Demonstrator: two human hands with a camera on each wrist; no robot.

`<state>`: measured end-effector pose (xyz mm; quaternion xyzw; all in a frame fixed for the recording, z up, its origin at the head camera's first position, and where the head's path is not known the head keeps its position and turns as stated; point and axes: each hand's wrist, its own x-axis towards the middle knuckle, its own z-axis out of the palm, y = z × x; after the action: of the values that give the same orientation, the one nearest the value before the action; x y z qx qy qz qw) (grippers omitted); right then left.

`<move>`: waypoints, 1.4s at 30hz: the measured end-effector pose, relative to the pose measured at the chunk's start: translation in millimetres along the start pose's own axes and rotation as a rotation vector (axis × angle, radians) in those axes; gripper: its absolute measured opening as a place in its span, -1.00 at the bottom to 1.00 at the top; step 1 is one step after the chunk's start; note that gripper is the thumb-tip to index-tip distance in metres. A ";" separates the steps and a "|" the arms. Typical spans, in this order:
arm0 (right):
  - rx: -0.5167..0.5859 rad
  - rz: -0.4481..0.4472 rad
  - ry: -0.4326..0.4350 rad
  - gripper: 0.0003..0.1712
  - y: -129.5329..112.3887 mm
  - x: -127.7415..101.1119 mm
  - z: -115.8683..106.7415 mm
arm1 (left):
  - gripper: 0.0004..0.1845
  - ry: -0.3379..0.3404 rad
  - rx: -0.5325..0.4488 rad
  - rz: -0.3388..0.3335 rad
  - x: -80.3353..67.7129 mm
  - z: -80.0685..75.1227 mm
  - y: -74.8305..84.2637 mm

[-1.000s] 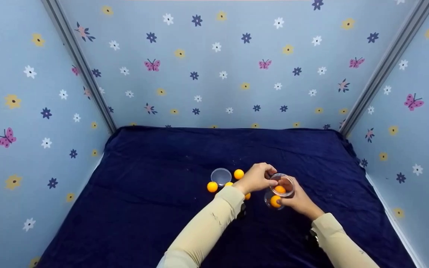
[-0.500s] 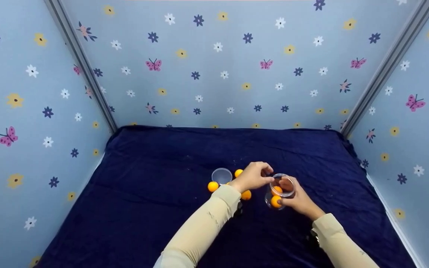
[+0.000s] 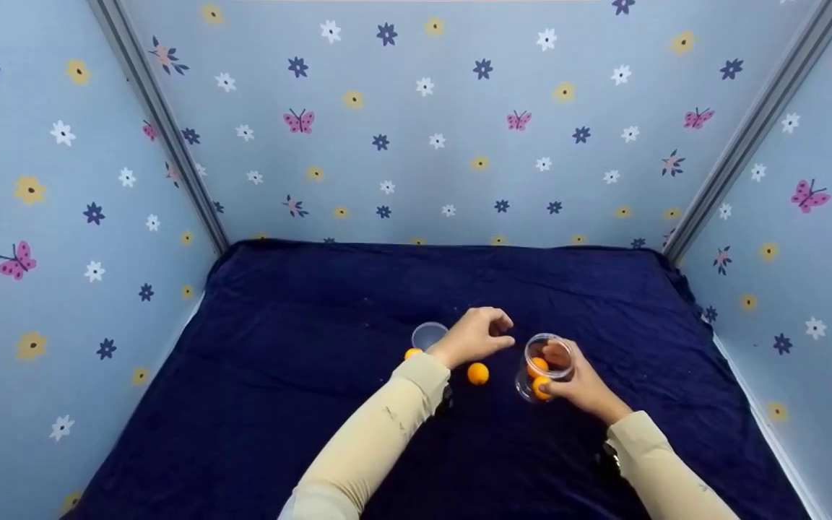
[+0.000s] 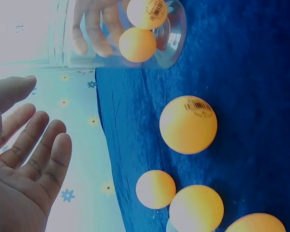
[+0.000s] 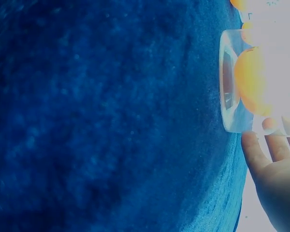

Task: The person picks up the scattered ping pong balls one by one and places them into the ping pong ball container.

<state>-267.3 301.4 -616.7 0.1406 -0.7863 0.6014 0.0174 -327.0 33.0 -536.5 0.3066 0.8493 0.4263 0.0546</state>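
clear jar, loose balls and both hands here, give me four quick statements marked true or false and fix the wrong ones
1. The right hand holds the clear jar. True.
2. The left hand holds an orange ball. False: it holds nothing.
3. Two orange balls show inside the jar. True.
4. Every ball is in the jar. False: several lie outside it on the dark blue cloth.

At right, two balls (image 3: pixel 538 365) inside a jar (image 3: pixel 523 385); left of it, one loose ball (image 3: pixel 478 373) on the cloth (image 3: pixel 315 310); farther left, a disc (image 3: pixel 427 335) behind another ball (image 3: pixel 412 353).
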 end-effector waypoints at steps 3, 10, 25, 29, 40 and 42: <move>0.011 0.012 0.009 -0.06 -0.7 2.2 0.1 | -0.74 0.008 -0.008 0.003 -2.6 -5.0 -2.7; 0.017 0.015 0.006 -0.08 -0.4 3.9 1.6 | -0.73 0.004 -0.002 0.006 -10.7 -13.5 -11.5; 0.011 0.005 0.006 -0.09 1.1 1.8 -1.3 | -0.72 0.012 0.009 -0.041 -31.7 -34.9 -29.2; 0.001 0.009 0.005 -0.09 1.8 1.3 -1.7 | -0.72 0.013 0.000 -0.063 -39.0 -40.3 -33.9; -0.004 0.018 0.002 -0.09 2.1 0.0 -1.0 | -0.73 0.009 -0.049 -0.108 -52.5 -56.2 -44.6; -0.001 0.029 0.002 -0.09 1.3 -0.1 -0.5 | -0.73 0.014 -0.052 -0.116 -54.9 -57.9 -46.3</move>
<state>-267.6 302.2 -617.8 0.1284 -0.7884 0.6015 0.0093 -325.2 -58.9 -544.3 0.2525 0.8545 0.4465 0.0813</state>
